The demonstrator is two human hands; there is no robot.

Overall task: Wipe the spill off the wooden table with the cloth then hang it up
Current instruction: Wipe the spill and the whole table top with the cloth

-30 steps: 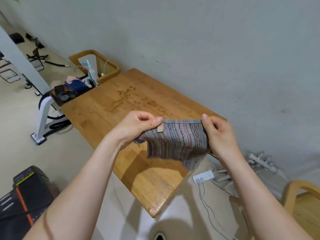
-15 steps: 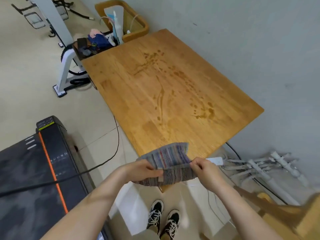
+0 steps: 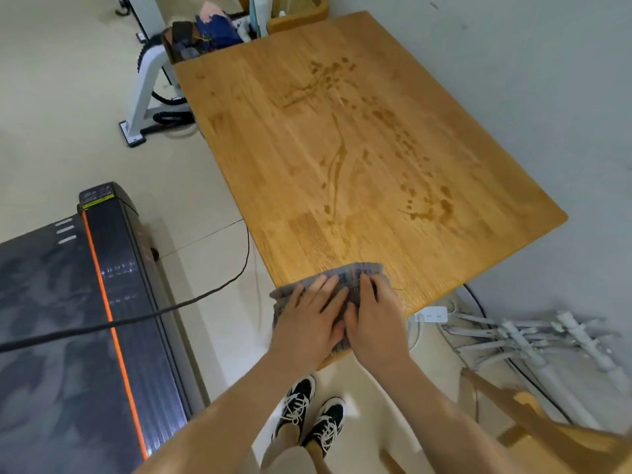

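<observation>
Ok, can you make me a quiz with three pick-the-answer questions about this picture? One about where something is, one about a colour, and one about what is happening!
1. Where is the cloth?
A. at the near corner of the wooden table
B. on the floor
C. hanging on the wall

2. What colour is the stripe on the dark treadmill?
A. green
B. orange
C. pink

3. What has happened to the spill?
A. it is all wiped away
B. it is covered by a plate
C. it is still wet on the table

Answers:
1. A, the left hand and right hand press the cloth flat on the table's near corner.
2. B, an orange line runs along the treadmill's edge.
3. C, dark drops and streaks still show across the wood, beyond the cloth.
</observation>
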